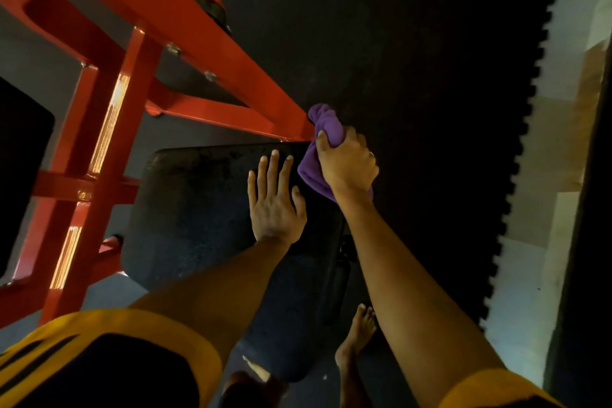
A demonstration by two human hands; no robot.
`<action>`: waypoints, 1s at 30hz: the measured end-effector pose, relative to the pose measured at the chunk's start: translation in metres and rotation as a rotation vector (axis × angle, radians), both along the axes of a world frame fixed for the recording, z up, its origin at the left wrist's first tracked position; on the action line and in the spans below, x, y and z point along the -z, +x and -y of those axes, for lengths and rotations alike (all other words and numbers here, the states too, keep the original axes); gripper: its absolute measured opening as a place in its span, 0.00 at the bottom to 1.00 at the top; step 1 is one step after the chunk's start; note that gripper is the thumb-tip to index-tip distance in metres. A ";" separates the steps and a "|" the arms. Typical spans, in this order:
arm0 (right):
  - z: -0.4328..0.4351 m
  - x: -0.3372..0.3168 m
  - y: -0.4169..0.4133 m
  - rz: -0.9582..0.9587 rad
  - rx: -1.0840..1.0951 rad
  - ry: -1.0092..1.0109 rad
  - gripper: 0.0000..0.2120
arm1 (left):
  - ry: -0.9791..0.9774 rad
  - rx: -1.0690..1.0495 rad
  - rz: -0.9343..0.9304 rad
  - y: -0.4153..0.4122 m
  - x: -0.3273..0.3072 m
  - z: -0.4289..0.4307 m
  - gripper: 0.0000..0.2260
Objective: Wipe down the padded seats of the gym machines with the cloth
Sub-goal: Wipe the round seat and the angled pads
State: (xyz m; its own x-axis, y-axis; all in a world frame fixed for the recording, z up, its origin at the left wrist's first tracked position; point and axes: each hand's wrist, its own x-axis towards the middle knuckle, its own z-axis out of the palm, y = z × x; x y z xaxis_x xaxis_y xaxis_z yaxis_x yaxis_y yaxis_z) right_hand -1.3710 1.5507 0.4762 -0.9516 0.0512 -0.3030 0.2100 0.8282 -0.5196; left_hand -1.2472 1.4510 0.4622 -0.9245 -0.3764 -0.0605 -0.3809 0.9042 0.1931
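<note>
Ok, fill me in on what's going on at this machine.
A person is wiping the black padded seat of a gym machine. The right hand grips a bunched purple cloth at the seat's far right corner, by the red frame. The left hand rests flat on the pad, fingers spread.

Person's wearing a black jersey [99,371] with yellow-orange trim and a few yellow stripes running across it, plus a short yellow sleeve [490,391] on the right arm. They're sporting a thin ring [371,154] on the right hand [347,164] and going barefoot, one foot [359,331] showing.
</note>
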 end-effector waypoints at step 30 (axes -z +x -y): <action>-0.014 0.000 0.095 0.116 0.282 -0.259 0.39 | 0.023 0.035 -0.115 0.003 0.014 0.005 0.25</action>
State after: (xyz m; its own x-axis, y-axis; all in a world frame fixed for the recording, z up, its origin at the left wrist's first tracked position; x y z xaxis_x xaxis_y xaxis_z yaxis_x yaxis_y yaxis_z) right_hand -1.2758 1.5650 0.4760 -0.8701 0.2133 -0.4444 0.4795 0.5749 -0.6630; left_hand -1.2444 1.4460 0.4486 -0.9383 -0.3437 0.0380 -0.3235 0.9114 0.2545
